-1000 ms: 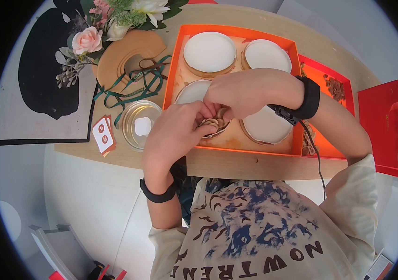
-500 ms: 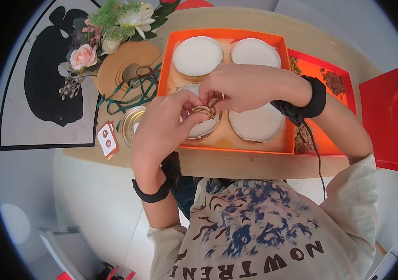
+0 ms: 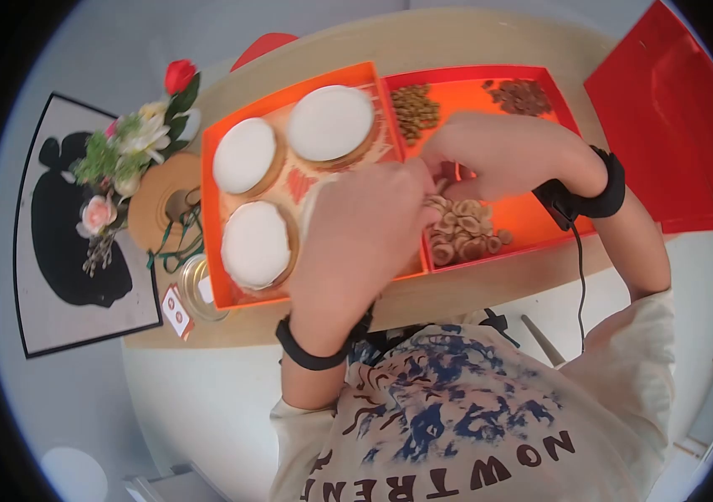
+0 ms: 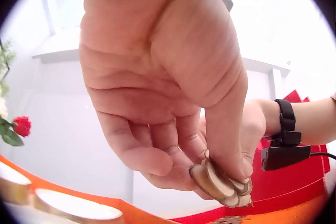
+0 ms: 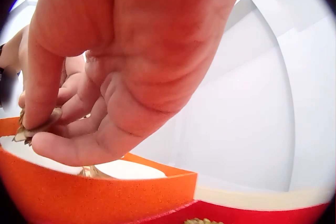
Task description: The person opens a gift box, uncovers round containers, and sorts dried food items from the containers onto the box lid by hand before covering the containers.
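In the left wrist view the left hand (image 4: 163,66) pinches a small stack of thin brown-edged slices (image 4: 220,182) between thumb and fingers. The right hand (image 5: 131,66) has its thumb and fingers on slices (image 5: 44,124) in the right wrist view, close beside the left hand. From the head view, the left hand (image 3: 369,238) and right hand (image 3: 511,155) meet over the red box (image 3: 532,238), just above a pile of similar slices (image 3: 465,230). The pinched slices are mostly hidden there.
An orange box (image 3: 218,276) holds several white-topped round pieces (image 3: 256,244). Green-brown bits (image 3: 413,110) and dark brown bits (image 3: 519,97) lie in the red box. Flowers (image 3: 143,138), a ribbon roll (image 3: 147,197), a round tin (image 3: 197,289) and cards (image 3: 175,312) stand left; a red bag (image 3: 674,125) right.
Both hands have moved right, from over the orange box to over the slice pile in the red box, with slices still held. The head view has turned, so the boxes appear further left.
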A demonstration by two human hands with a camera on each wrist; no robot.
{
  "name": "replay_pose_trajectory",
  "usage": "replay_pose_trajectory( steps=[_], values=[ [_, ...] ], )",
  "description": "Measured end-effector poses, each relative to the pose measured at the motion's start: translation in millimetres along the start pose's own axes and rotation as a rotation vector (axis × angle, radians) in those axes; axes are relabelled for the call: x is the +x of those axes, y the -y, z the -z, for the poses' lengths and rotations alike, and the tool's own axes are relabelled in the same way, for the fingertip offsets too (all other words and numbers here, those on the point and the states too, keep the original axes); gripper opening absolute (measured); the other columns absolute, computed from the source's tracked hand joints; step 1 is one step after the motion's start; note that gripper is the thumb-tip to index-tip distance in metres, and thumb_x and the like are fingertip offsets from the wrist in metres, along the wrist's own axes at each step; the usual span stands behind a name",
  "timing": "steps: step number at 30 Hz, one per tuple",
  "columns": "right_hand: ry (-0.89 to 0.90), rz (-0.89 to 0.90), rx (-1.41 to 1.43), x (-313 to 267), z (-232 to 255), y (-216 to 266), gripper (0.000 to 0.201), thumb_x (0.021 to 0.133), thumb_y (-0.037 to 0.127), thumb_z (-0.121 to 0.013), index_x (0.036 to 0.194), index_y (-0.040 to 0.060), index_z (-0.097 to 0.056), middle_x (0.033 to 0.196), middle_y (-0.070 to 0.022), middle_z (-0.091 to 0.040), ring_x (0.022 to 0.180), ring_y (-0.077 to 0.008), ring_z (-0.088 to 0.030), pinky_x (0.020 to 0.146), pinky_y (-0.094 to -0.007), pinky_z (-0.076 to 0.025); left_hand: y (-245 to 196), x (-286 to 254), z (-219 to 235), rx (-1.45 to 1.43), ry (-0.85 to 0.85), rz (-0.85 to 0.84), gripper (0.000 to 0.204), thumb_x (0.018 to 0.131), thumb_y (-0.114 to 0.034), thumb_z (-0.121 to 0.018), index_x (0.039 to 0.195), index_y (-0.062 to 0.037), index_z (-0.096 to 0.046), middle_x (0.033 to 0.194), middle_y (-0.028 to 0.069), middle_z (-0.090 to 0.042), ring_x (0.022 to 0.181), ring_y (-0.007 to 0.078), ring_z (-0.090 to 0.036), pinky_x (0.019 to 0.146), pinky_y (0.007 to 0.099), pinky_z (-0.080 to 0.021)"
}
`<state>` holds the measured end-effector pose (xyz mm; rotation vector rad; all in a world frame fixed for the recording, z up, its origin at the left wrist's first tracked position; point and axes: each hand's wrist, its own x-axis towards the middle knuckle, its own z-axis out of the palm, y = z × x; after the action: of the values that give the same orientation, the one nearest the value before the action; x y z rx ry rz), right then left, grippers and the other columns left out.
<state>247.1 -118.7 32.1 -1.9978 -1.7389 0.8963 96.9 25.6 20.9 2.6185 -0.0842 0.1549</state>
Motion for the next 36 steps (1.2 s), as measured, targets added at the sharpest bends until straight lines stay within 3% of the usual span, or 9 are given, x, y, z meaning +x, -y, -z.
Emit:
replay_pose_trajectory(
  steps=[6, 9, 13, 18, 22, 27, 31, 33, 36],
  values=[
    [-0.028, -0.038, 0.026, -45.7, -40.7, -38.1, 0.015, 0.081, 0.007, -0.072, 0.093, -0.0004, -0.067, 0.084, -0.0134, -0.071, 0.080, -0.0309, -0.068, 0.071, -0.0386, -0.052, -28.8, 17.3, -43.4, 0.157, 0.278, -0.031, 0.021, 0.085, -0.025, -0.073, 0.094, -0.0083, -0.064, 0.079, 0.0118, -0.067, 0.079, 0.0321, -0.067, 0.067, 0.0441, -0.050],
    [0.093, -0.180, 0.008, -43.3, -46.8, -38.4, 0.016, 0.081, 0.006, -0.072, 0.093, -0.0009, -0.066, 0.085, -0.0140, -0.071, 0.081, -0.0315, -0.068, 0.072, -0.0388, -0.052, -25.7, 15.1, -53.1, 0.178, 0.272, -0.058, 0.020, 0.085, -0.024, -0.074, 0.093, -0.0087, -0.064, 0.077, 0.0112, -0.066, 0.079, 0.0317, -0.067, 0.067, 0.0439, -0.050],
    [0.083, -0.176, 0.050, -38.8, -51.4, -39.6, 0.016, 0.081, 0.005, -0.072, 0.095, -0.0016, -0.066, 0.085, -0.0144, -0.071, 0.082, -0.0313, -0.068, 0.073, -0.0391, -0.052, -21.3, 14.8, -54.5, 0.205, 0.253, -0.036, 0.021, 0.083, -0.022, -0.075, 0.094, -0.0086, -0.063, 0.081, 0.0103, -0.066, 0.083, 0.0309, -0.066, 0.069, 0.0427, -0.051],
    [-0.022, -0.214, 0.162, -48.9, -60.3, -49.0, 0.023, 0.084, 0.005, -0.071, 0.106, 0.0003, -0.065, 0.093, -0.0136, -0.070, 0.087, -0.0305, -0.068, 0.077, -0.0392, -0.053, -17.0, 10.0, -43.3, 0.140, 0.046, -0.113, 0.022, 0.083, -0.022, -0.075, 0.095, -0.0088, -0.063, 0.085, 0.0077, -0.065, 0.088, 0.0293, -0.065, 0.073, 0.0420, -0.051],
    [-0.002, -0.252, 0.034, -66.8, -65.2, -47.9, 0.028, 0.085, 0.006, -0.072, 0.111, 0.0018, -0.063, 0.101, -0.0131, -0.067, 0.095, -0.0293, -0.067, 0.082, -0.0389, -0.053, -8.9, -5.0, -17.6, 0.064, -0.057, -0.096, 0.021, 0.083, -0.020, -0.075, 0.097, -0.0085, -0.064, 0.087, 0.0069, -0.066, 0.086, 0.0277, -0.064, 0.073, 0.0409, -0.051],
    [-0.001, -0.378, 0.101, -79.5, -76.9, -44.4, 0.030, 0.084, 0.006, -0.073, 0.112, 0.0020, -0.062, 0.107, -0.0132, -0.064, 0.099, -0.0277, -0.066, 0.086, -0.0387, -0.052, 27.5, -44.5, 18.6, -0.001, -0.353, 0.106, 0.018, 0.084, -0.012, -0.075, 0.099, -0.0084, -0.067, 0.086, 0.0071, -0.067, 0.079, 0.0248, -0.066, 0.068, 0.0363, -0.049],
    [0.012, -0.357, 0.158, -76.3, -80.9, -39.6, 0.032, 0.083, 0.006, -0.073, 0.114, 0.0021, -0.062, 0.108, -0.0132, -0.064, 0.098, -0.0280, -0.066, 0.087, -0.0384, -0.052, 63.9, -82.0, 41.2, -0.007, -0.449, 0.260, 0.013, 0.087, -0.007, -0.072, 0.098, -0.0067, -0.067, 0.086, 0.0064, -0.067, 0.074, 0.0199, -0.064, 0.065, 0.0319, -0.047],
    [-0.095, -0.257, 0.317, -74.0, -83.3, -37.6, 0.034, 0.084, 0.004, -0.072, 0.116, 0.0025, -0.062, 0.109, -0.0135, -0.063, 0.100, -0.0288, -0.065, 0.090, -0.0381, -0.051, 77.2, -99.2, 48.3, -0.062, -0.498, 0.451, 0.011, 0.089, -0.004, -0.070, 0.099, -0.0041, -0.067, 0.086, 0.0069, -0.068, 0.074, 0.0153, -0.063, 0.065, 0.0279, -0.046],
    [-0.168, -0.270, 0.270, -73.1, -84.6, -28.0, 0.031, 0.086, 0.005, -0.070, 0.117, 0.0055, -0.064, 0.115, -0.0125, -0.063, 0.105, -0.0287, -0.064, 0.094, -0.0390, -0.050, 100.8, -118.4, 49.4, -0.112, -0.579, 0.460, 0.010, 0.090, -0.004, -0.070, 0.100, -0.0022, -0.067, 0.086, 0.0073, -0.068, 0.073, 0.0133, -0.061, 0.063, 0.0268, -0.046]
  ],
)
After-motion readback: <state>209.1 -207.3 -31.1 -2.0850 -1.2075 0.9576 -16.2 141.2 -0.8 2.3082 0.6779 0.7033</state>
